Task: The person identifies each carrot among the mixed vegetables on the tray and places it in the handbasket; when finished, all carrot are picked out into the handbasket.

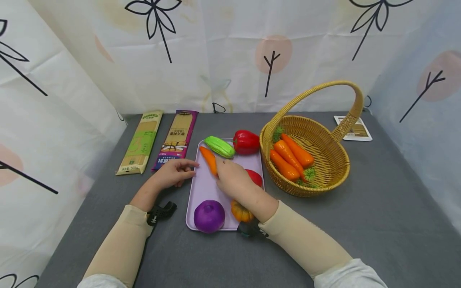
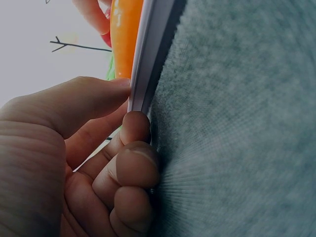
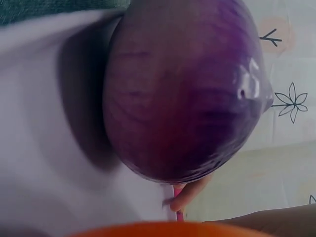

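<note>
My right hand [image 1: 232, 178] reaches over a lilac tray [image 1: 225, 195] and grips the lower end of an orange carrot [image 1: 207, 157], whose tip points to the far left. At the tray's left rim my left hand [image 1: 173, 174] holds the edge, thumb on top and fingertips curled against its outer side, as the left wrist view shows. On the tray sit a purple onion [image 1: 209, 216], a small orange pumpkin [image 1: 241, 212], a green ridged gourd [image 1: 219, 147] and a red bell pepper [image 1: 246, 142]. Another red vegetable [image 1: 255, 177] is partly hidden by my right hand.
Right of the tray stands a wicker basket [image 1: 333, 168] with a tall handle and several carrots [image 1: 288, 157] inside. Two noodle packets, one green [image 1: 140, 144] and one purple [image 1: 176, 138], lie at the left. A white-edged packet [image 1: 354, 129] lies behind the basket.
</note>
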Demonstrator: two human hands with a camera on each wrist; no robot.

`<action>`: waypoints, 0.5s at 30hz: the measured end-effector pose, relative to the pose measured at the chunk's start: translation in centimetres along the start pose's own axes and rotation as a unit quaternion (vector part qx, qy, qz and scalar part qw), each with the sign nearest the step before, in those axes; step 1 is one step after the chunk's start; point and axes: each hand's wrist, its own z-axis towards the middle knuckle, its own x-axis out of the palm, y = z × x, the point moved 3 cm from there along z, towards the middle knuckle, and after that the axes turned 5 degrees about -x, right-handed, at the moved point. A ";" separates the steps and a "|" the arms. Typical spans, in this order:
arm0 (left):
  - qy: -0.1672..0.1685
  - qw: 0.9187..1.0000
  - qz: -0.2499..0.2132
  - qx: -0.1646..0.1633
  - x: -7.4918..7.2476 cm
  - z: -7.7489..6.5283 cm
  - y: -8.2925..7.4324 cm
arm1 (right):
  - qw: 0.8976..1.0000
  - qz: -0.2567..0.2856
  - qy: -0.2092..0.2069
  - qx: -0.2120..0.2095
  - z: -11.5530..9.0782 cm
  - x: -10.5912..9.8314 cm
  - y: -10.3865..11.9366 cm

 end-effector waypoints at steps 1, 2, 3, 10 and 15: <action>-0.001 1.000 0.000 -0.001 0.0 0.0 0.0 | 1.000 -0.006 0.000 -0.003 0.0 0.0 0.0; -0.001 1.000 -0.001 -0.003 0.0 0.0 0.0 | 1.000 -0.010 -0.002 -0.005 0.0 0.1 -0.1; -0.001 1.000 -0.001 -0.003 0.0 0.0 0.1 | 1.000 -0.014 -0.004 -0.009 0.0 0.1 -0.1; 0.004 1.000 -0.005 -0.002 0.0 0.0 0.1 | 0.999 0.006 -0.026 -0.026 0.0 -0.4 -0.7; 0.005 1.000 -0.010 -0.002 0.0 -0.1 0.0 | 0.997 0.066 -0.042 -0.008 0.0 -1.6 -1.2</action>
